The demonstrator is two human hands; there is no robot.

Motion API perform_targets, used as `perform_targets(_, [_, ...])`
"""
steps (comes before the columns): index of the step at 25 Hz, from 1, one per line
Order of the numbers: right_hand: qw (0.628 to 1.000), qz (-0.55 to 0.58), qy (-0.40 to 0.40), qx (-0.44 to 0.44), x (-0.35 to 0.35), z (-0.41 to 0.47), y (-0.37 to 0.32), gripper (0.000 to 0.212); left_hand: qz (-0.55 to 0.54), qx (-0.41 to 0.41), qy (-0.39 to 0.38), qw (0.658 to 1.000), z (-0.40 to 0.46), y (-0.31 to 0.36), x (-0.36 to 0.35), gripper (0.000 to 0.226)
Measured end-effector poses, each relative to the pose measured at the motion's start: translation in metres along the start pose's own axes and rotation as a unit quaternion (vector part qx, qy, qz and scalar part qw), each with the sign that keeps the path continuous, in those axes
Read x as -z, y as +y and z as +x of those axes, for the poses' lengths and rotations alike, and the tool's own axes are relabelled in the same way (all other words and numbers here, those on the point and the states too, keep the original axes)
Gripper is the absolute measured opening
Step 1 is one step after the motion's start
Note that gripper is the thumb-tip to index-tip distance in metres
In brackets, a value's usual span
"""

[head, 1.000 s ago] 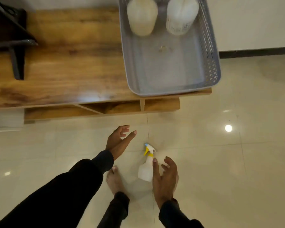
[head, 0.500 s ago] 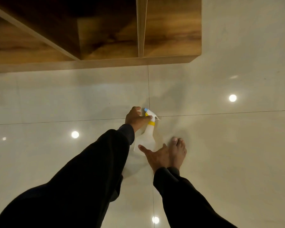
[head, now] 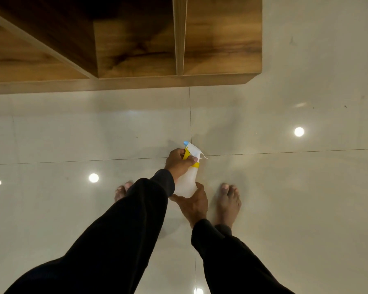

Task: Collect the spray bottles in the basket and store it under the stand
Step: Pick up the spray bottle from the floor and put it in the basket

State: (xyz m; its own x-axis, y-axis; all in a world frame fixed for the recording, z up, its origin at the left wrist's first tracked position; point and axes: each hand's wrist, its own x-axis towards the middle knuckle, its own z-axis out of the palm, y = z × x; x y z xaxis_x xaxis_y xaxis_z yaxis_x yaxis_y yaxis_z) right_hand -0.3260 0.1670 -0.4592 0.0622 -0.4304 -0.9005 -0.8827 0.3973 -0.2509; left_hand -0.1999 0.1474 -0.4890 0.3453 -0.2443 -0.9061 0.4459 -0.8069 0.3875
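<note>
A white spray bottle (head: pixel 187 179) with a yellow collar and a blue nozzle tip stands on the glossy floor between my feet. My left hand (head: pixel 177 163) is closed around its neck just under the trigger head. My right hand (head: pixel 194 203) cups the bottle's base from below and behind. The wooden stand (head: pixel 136 81) fills the top of the view, showing its lower shelf compartments. The basket is out of view.
Pale shiny floor tiles (head: pixel 295 198) spread to the right and left, with bright ceiling-light reflections. My bare feet (head: pixel 228 201) stand either side of the bottle. The stand's front edge lies a short way beyond the bottle.
My left hand has closed on the bottle's neck and my right hand has come under its base. The view has dropped lower, so the stand's top and the basket are gone from view.
</note>
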Motion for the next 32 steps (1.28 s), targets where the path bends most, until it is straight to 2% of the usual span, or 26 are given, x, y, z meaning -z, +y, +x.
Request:
perform_targets(2, [0.999,-0.025,0.016,0.035,0.016,-0.021,-0.008,0.086,-0.033,-0.01,0.0,0.999,-0.028,0.017,0.008,0.031])
perform_targets(5, [0.987,-0.086,0.09,0.103,0.052,-0.063,-0.038,0.09,-0.08,-0.044,-0.006,0.996,-0.077,0.057,0.023,0.033])
perform_targets(9, [0.981,-0.144,0.092,0.096,0.097,-0.123,-0.086,0.098,-0.13,-0.095,-0.04,0.986,-0.147,0.129,0.046,0.035])
perform_targets(14, [0.973,0.003,0.088,0.212,0.147,-0.195,-0.163,0.088,-0.165,-0.156,-0.068,0.971,-0.238,0.218,0.083,0.037])
perform_targets(18, [0.962,0.005,0.111,0.25,0.176,-0.241,-0.208,0.098,-0.168,-0.201,-0.094,0.961,-0.3,0.273,0.113,0.043])
perform_targets(23, [0.936,-0.024,0.143,0.32,0.209,-0.285,-0.251,0.09,-0.165,-0.258,-0.111,0.945,-0.365,0.322,0.134,0.05])
perform_targets(25, [0.931,-0.016,0.152,0.333,0.221,-0.298,-0.266,0.094,-0.16,-0.282,-0.107,0.94,-0.386,0.343,0.141,0.051])
perform_targets(32, [0.872,0.06,0.166,0.456,0.262,-0.338,-0.349,0.097,-0.116,-0.393,-0.085,0.908,-0.447,0.437,0.178,0.032])
